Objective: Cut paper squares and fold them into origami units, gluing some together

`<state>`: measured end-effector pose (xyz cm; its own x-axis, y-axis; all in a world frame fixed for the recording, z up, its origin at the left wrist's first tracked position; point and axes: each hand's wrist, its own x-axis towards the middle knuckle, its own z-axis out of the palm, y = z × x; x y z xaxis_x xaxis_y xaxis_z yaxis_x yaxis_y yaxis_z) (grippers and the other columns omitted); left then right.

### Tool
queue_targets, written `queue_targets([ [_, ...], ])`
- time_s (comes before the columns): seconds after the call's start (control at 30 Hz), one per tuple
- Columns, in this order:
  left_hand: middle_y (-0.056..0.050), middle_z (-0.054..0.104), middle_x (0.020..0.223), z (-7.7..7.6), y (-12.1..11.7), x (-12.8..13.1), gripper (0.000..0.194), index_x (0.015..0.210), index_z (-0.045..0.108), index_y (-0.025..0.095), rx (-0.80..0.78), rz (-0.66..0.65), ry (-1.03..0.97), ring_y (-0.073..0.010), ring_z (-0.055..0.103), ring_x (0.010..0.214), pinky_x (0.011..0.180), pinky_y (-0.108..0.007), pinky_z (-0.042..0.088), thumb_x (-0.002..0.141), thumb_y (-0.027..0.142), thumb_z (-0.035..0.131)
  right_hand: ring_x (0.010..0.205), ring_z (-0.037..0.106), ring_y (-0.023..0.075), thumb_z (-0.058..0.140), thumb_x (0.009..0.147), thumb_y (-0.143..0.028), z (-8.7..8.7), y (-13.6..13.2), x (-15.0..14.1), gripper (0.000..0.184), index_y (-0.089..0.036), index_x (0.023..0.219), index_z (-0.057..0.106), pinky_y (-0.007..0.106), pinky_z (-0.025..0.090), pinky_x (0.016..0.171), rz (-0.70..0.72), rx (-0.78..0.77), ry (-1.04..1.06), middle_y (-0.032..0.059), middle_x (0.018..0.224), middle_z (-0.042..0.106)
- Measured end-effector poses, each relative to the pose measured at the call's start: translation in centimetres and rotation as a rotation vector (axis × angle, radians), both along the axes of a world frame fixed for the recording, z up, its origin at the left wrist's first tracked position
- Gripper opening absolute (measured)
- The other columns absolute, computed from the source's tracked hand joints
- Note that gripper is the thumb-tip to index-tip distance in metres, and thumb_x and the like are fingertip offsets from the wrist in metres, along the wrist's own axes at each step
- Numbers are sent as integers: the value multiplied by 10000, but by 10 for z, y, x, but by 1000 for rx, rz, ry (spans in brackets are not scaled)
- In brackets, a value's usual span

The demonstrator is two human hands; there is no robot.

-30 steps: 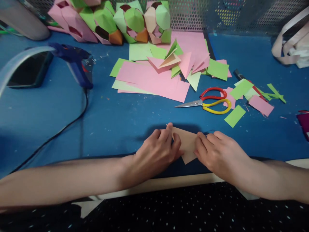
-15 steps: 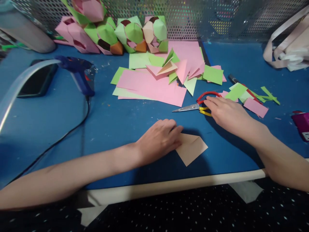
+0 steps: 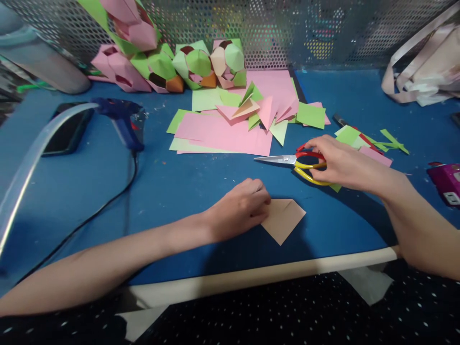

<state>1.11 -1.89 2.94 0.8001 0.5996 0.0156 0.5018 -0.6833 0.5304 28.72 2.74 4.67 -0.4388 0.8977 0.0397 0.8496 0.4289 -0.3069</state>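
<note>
My left hand (image 3: 244, 208) is closed on the left corner of a peach paper piece (image 3: 283, 220), which has a crease near its top and lies close to the table's front edge. The fingertips under that hand are partly hidden. Farther right, my right hand (image 3: 334, 160) grips the handles of a pair of scissors (image 3: 287, 160), one handle red and the other yellow. Their blades are closed and point left, beyond the peach paper.
Behind lie pink and green paper sheets (image 3: 223, 134) and folded paper shapes (image 3: 197, 64). A blue glue gun (image 3: 124, 122) with a cord rests at left beside a phone (image 3: 64, 134). Paper scraps (image 3: 377, 155) and a purple box (image 3: 445, 182) are at right.
My right hand has raised and turned the scissors, so the yellow handle shows more. My left hand stays on the peach paper. The view has tilted slightly.
</note>
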Motion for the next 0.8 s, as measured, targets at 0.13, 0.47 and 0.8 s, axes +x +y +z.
queue_targets([
  [0.13,-108,569,995,-6,-2,-2,203,1028,584,116,4,8,-47,-207,519,949,841,-361,461,836,127,522,788,650,223,691,713,-416,4,-13,-16,724,-195,1358,447,327,507,640,-71,-235,183,70,960,676],
  [0.47,-20,602,719,-21,-7,-7,36,816,583,162,14,84,-171,-164,565,767,770,-349,491,817,160,547,801,672,233,554,788,-221,-10,-44,-44,657,-224,1420,375,303,480,600,12,-352,164,97,1008,710],
  [0.8,-110,684,1022,-15,-7,-2,354,1139,612,145,-58,144,-151,-233,629,937,835,-402,505,787,147,585,748,661,181,556,773,-177,-3,-46,-49,518,-232,1285,504,269,489,602,19,-339,231,60,973,714],
])
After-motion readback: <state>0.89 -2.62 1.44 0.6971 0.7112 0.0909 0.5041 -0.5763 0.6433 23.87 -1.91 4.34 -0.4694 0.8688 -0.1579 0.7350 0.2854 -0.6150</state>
